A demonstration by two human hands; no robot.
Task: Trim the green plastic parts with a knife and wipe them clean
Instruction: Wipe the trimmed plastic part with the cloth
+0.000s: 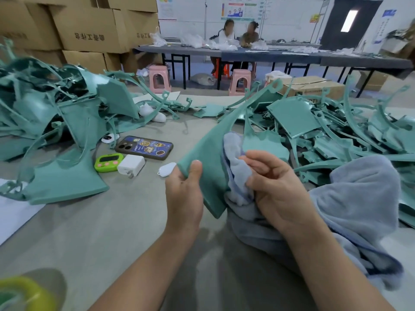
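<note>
1. Two bare forearms come in from the bottom edge; blurry yellow-green object [22, 295] in the bottom-left corner, can't tell what it is.
2. left hand [184, 194]: thumb on top, fingers underneath, pinching the lower corner of one green plastic part [208, 149].
3. right hand [276, 189]: fingers curled round a bunched fold of blue cloth [359, 198], held against the part's right edge.
4. Green plastic part: flat, smooth, matte teal sheet, thin rim, ragged cut-outs on the right side. It tapers into a long curved strip with a ring end, raised above the table between the hands.
5. Blue cloth: one, soft fluffy terry, pale blue. It drapes from the right hand and lies heaped on the table to the right.
6. grey table [112, 232]: smooth, matte; white sheet [13, 218] at the left edge.
7. Small items left of the hands, near each other:
   - one phone [144, 147], cartoon case, face down
   - one lime-green timer [109, 162]
   - one white charger [131, 164]
   - one white oval tag [167, 169]
   - one small white gadget [107, 138]
8. Two piles of the same teal parts, left pile [56, 113] and right pile [336, 131]: panels and curved strips tangled, too many to count.
9. Room: workshop.
   - brown cardboard boxes [89, 30] stacked back left, count unclear
   - one long dark table [269, 56] with two seated people behind it
   - two pink stools [159, 78] in front
   - white wall with posters
</note>
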